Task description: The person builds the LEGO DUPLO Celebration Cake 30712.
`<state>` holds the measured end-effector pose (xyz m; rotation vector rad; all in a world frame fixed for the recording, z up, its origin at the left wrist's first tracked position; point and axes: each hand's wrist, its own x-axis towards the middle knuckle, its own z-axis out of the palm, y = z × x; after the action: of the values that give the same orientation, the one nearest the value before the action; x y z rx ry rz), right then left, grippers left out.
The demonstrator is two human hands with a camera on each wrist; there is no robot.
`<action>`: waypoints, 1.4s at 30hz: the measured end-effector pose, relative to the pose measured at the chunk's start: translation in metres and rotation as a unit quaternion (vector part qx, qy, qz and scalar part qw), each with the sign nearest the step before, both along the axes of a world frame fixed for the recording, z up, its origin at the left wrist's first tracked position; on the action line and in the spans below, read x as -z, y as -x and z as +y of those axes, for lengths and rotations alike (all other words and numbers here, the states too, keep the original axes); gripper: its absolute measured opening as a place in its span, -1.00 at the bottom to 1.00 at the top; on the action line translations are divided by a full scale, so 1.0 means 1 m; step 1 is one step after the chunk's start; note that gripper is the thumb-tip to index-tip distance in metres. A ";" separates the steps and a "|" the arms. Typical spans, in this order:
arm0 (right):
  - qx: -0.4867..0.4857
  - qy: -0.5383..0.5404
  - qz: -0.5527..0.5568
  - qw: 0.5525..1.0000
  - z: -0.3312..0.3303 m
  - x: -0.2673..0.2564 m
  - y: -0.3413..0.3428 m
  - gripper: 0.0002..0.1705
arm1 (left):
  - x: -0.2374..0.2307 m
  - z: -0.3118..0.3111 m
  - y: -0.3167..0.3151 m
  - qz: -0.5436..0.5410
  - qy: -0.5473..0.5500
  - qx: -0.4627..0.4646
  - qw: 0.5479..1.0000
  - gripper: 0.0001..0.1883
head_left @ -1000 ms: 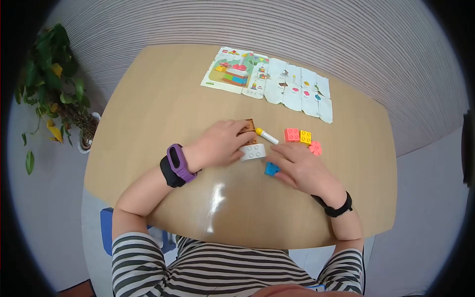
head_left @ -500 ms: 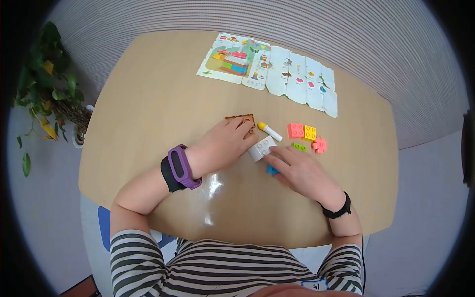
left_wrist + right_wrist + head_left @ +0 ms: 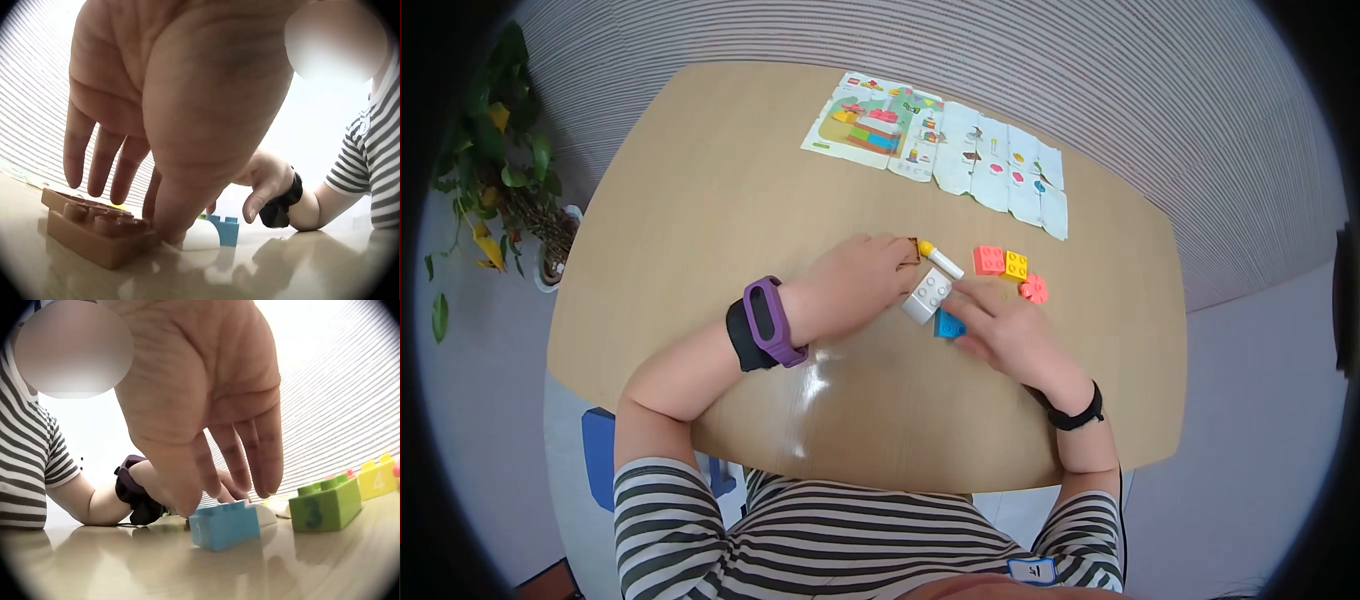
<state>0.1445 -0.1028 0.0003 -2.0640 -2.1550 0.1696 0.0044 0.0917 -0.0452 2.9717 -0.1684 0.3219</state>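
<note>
My left hand (image 3: pixel 855 283) lies over the brown bricks, hiding most of them in the head view. In the left wrist view its fingers hang fairly straight behind a studded brown brick (image 3: pixel 103 236), the thumb at that brick's end. A flatter brown piece (image 3: pixel 55 199) sits behind it. Angled between both hands is a white brick (image 3: pixel 927 296) with a curved side. My right hand (image 3: pixel 1015 335) has its fingertips at the white brick's right edge. Under its thumb stands a blue brick (image 3: pixel 225 526), fingers extended beyond it. A green brick (image 3: pixel 325 505) stands beside that hand.
A white stick with a yellow tip (image 3: pixel 941 260) lies behind the white brick. To the right are a coral brick (image 3: pixel 989 260), a yellow brick (image 3: pixel 1016 266) and a coral flower (image 3: pixel 1034 289). An unfolded instruction sheet (image 3: pixel 950 150) spreads across the table's (image 3: pixel 700 180) far side.
The white brick has turned from nearly level to slanted and come out from beside my left hand. That hand now covers more of the brown bricks. My right hand stays near the blue brick.
</note>
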 end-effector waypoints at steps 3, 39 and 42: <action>0.005 -0.054 -0.017 0.998 -0.003 -0.008 -0.005 -0.50 | -0.006 0.001 0.008 0.035 -0.015 -0.058 0.998 -0.68; 0.062 0.036 -0.034 0.997 0.022 0.023 -0.009 -0.61 | -0.001 -0.008 0.004 0.130 0.113 -0.010 0.985 -0.58; 0.074 0.011 -0.053 0.996 0.020 0.027 -0.008 -0.62 | -0.003 -0.008 0.003 0.128 0.104 -0.010 0.986 -0.58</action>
<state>0.1522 -0.0832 -0.0262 -2.2840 -2.0558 0.0684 0.0010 0.0840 -0.0419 2.7743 -0.0700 -0.0413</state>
